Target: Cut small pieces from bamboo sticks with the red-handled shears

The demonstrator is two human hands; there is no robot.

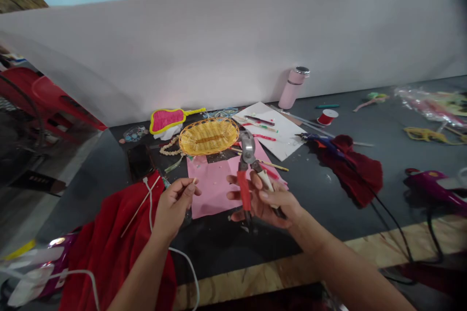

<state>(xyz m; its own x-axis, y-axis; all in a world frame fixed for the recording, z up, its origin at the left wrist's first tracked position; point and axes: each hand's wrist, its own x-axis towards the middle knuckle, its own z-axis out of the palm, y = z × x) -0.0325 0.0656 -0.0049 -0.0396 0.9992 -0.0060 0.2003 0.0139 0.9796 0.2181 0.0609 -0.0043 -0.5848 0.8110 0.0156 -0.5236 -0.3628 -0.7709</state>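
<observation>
My right hand (pixel 272 201) grips a pair of pruning shears (pixel 245 189) with one red and one white handle. The metal head points up and away from me, and the handles are spread apart. My left hand (pixel 177 199) is closed in a pinch on a tiny pale piece (pixel 195 181), too small to name. Beneath and between the hands lies a pink sheet of paper (pixel 209 194). Just beyond it sits an oval yellow wicker basket (pixel 208 137).
Red cloth (pixel 109 233) with a white cable and thin stick lies left, near a phone (pixel 139 161). Pens rest on white paper (pixel 284 148). Behind stand a pink bottle (pixel 292 88) and red spool (pixel 327 117). Pliers on dark red cloth (pixel 357 175) and a purple glue gun (pixel 434 184) lie right.
</observation>
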